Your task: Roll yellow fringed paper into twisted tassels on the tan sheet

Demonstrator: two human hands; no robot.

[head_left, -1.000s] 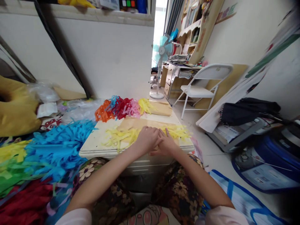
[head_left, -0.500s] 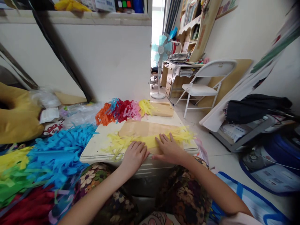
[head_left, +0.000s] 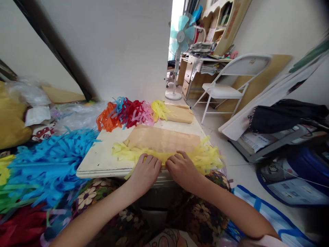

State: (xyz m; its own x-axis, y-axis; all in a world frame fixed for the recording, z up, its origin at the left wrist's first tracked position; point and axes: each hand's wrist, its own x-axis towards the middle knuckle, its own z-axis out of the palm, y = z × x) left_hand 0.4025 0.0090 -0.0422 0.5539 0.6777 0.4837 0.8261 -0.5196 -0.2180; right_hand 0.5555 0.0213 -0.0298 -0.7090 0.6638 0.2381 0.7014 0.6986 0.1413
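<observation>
A strip of yellow fringed paper [head_left: 203, 157] lies across the near edge of a small cream table [head_left: 100, 157], on top of a sheet of brown paper [head_left: 161, 139]. My left hand [head_left: 145, 171] and my right hand [head_left: 181, 168] sit side by side at the middle of the strip. Both have their fingers curled down onto the yellow paper, pressing or pinching it at the table's edge.
Bundles of orange, blue, red, pink and yellow fringe [head_left: 128, 115] lie at the table's far end beside a brown roll [head_left: 180, 115]. Heaps of blue fringe [head_left: 48, 157] lie to the left. A white folding chair [head_left: 226, 89], a fan [head_left: 181, 34] and boxes [head_left: 288, 171] stand to the right.
My hands have drawn back from the middle of the table to its near edge, and the yellow fringe strip has come with them. The camera has tilted down.
</observation>
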